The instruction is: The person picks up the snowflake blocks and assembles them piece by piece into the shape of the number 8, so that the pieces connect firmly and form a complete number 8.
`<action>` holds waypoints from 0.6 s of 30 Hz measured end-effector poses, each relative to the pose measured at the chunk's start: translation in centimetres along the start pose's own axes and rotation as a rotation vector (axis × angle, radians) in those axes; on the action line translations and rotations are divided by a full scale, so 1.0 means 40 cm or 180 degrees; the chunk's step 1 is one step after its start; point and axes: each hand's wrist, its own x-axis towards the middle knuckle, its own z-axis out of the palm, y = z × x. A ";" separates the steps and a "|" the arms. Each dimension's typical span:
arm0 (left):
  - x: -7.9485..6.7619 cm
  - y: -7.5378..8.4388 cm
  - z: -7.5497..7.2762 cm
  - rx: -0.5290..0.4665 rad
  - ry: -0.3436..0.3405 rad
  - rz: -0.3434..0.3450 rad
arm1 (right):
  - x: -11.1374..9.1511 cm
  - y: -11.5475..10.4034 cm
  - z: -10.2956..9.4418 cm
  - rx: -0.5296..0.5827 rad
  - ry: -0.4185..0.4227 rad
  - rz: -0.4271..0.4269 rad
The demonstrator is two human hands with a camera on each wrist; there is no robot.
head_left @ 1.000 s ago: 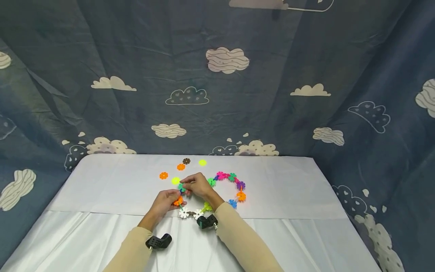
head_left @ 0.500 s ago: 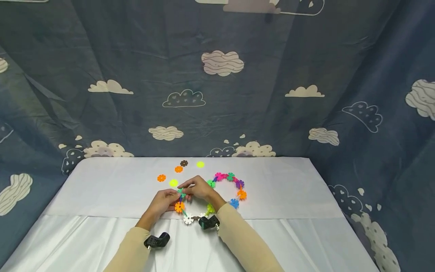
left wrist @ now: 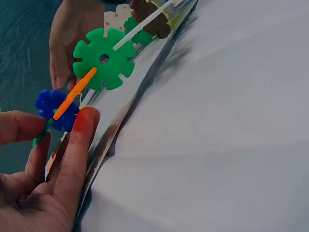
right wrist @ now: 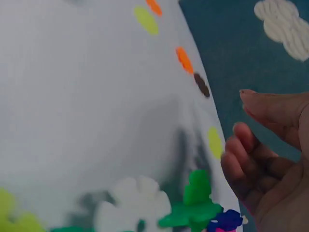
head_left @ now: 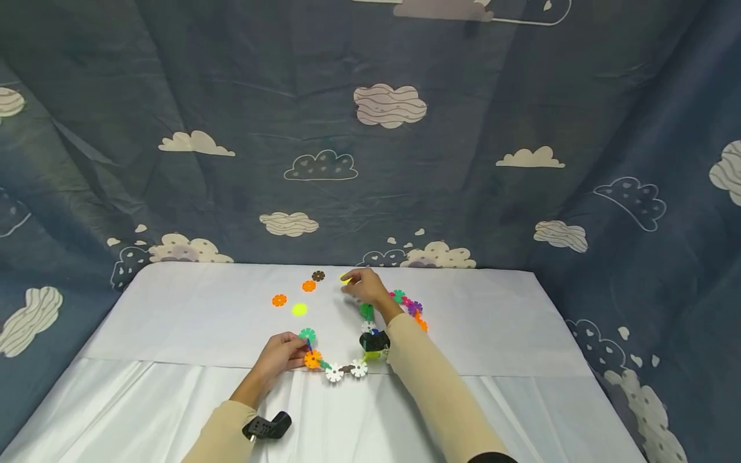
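In the head view, my left hand [head_left: 280, 355] pinches one end of a chain of slotted plastic flower discs [head_left: 334, 372]. The left wrist view has thumb and fingers on an edge-on green disc [left wrist: 42, 133], beside a blue disc [left wrist: 57, 110]; an orange disc and a green disc [left wrist: 104, 59] follow. The chain curves round to the right, partly hidden under my right forearm. My right hand [head_left: 368, 287] reaches over the far part, fingertips right at a yellow disc [head_left: 345, 278]. Its thumb and loosely bent fingers stand apart with nothing between them in the right wrist view.
Loose discs lie on the white-covered table [head_left: 191, 321]: a yellow one [head_left: 299, 309], two orange ones [head_left: 279, 300] and a brown one [head_left: 318, 276]. A dark cloud-patterned cloth [head_left: 324, 90] hangs behind the table's far edge.
My right hand has let go of the chain's end beside my left hand and moved away and right to the far yellow disc. The left hand still holds the end, slightly nearer me.
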 end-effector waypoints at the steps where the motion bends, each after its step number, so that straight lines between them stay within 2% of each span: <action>1: -0.004 -0.001 0.000 -0.0021 0.0016 0.0009 | 0.010 0.002 -0.004 -0.0132 0.0056 0.0044; 3: -0.010 -0.003 -0.001 -0.0076 0.0025 0.0026 | 0.030 0.010 -0.006 -0.0370 0.0112 0.0139; 7: -0.020 -0.009 0.004 -0.0253 0.0046 0.0036 | 0.056 0.026 0.000 -0.0765 0.0056 0.0334; 14: -0.033 -0.011 0.008 -0.0483 0.0119 0.0100 | 0.084 0.031 0.018 -0.1374 -0.0078 0.0169; 18: -0.035 -0.010 0.004 -0.0596 0.0194 0.0157 | 0.099 0.020 0.031 -0.1479 -0.0241 0.0099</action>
